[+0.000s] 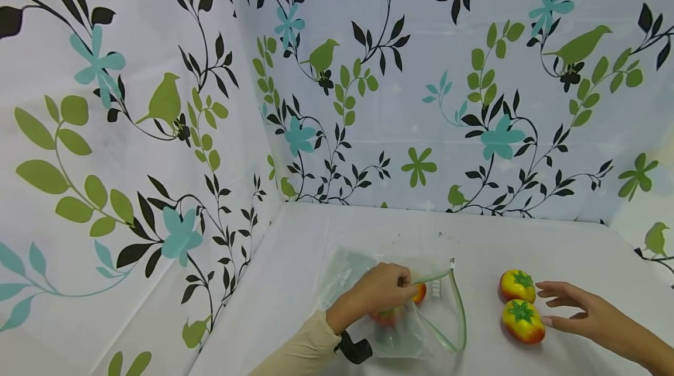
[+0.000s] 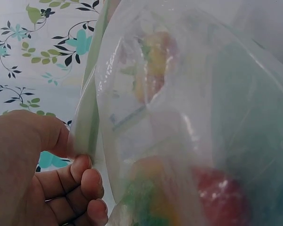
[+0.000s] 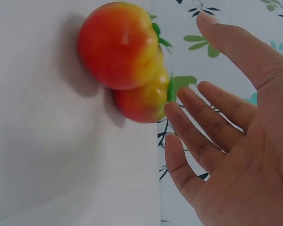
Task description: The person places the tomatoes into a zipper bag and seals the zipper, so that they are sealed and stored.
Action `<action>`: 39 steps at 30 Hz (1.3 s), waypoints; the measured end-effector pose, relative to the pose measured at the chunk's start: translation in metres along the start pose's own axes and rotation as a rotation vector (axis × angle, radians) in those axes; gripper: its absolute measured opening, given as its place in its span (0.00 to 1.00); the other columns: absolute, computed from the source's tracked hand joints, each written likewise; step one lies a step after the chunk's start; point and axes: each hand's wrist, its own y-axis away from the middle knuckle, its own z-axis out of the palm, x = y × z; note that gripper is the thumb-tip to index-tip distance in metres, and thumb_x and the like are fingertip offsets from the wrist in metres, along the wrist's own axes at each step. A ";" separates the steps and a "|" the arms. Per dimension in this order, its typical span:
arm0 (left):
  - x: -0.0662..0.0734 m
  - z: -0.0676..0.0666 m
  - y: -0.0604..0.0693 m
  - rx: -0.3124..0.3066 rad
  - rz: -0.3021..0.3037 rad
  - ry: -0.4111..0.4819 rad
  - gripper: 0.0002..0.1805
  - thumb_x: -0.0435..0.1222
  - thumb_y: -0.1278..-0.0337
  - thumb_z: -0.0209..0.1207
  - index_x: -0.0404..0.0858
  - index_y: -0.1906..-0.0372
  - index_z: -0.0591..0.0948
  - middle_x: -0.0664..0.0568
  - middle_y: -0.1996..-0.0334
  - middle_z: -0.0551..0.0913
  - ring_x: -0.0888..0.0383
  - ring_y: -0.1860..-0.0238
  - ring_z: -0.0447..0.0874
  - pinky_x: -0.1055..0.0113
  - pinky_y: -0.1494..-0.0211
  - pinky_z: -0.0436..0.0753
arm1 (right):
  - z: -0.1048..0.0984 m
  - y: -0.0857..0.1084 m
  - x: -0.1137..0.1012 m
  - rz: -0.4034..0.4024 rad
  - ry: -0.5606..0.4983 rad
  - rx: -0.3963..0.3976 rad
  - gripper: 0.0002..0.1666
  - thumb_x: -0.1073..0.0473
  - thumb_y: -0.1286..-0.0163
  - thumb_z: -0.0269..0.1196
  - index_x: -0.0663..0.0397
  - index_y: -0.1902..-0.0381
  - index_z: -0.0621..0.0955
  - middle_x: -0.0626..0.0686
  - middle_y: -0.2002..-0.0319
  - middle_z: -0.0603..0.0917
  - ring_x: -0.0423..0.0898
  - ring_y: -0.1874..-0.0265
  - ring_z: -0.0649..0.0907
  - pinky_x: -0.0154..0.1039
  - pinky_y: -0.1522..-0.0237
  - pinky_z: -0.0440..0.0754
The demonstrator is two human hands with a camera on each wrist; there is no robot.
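My left hand [image 1: 375,294] pinches the rim of a clear zip bag [image 1: 400,344] with a green seal, and the bag's mouth gapes to the right. Through the plastic, red, yellow and green fruit [image 2: 221,195] shows blurred; how many pieces lie inside I cannot tell. To the right of the bag, two red-and-yellow tomatoes with green leafy tops, one farther [image 1: 513,285] and one nearer [image 1: 523,323], sit together on the white table. Beside them is my right hand [image 1: 584,314], its fingers spread and slightly bent, palm empty in the right wrist view [image 3: 236,141].
The white tabletop [image 1: 316,235] reaches back to a hanging cloth [image 1: 421,101] printed with leaves, birds and flowers. A similar patterned cloth [image 1: 131,189] closes off the left side. A black strap mount [image 1: 355,349] is at the left wrist.
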 end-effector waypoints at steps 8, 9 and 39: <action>0.000 0.000 -0.003 -0.001 -0.022 -0.017 0.13 0.42 0.36 0.59 0.49 0.79 0.76 0.65 0.83 0.70 0.67 0.82 0.65 0.72 0.76 0.65 | 0.014 -0.001 0.012 0.070 -0.078 -0.053 0.45 0.48 0.25 0.67 0.73 0.26 0.64 0.76 0.36 0.76 0.62 0.44 0.83 0.61 0.50 0.86; 0.000 0.001 -0.004 -0.001 -0.022 -0.016 0.13 0.42 0.36 0.59 0.49 0.79 0.76 0.65 0.83 0.70 0.67 0.82 0.65 0.72 0.76 0.65 | 0.015 -0.002 0.012 0.079 -0.089 -0.057 0.45 0.47 0.25 0.67 0.73 0.26 0.63 0.75 0.37 0.76 0.62 0.44 0.83 0.61 0.50 0.86; 0.003 0.001 -0.004 -0.016 -0.012 -0.003 0.16 0.42 0.33 0.59 0.49 0.79 0.75 0.65 0.84 0.68 0.67 0.83 0.63 0.72 0.76 0.64 | 0.031 -0.004 0.015 0.085 -0.097 -0.048 0.44 0.46 0.25 0.67 0.73 0.27 0.66 0.78 0.32 0.72 0.61 0.45 0.84 0.59 0.52 0.87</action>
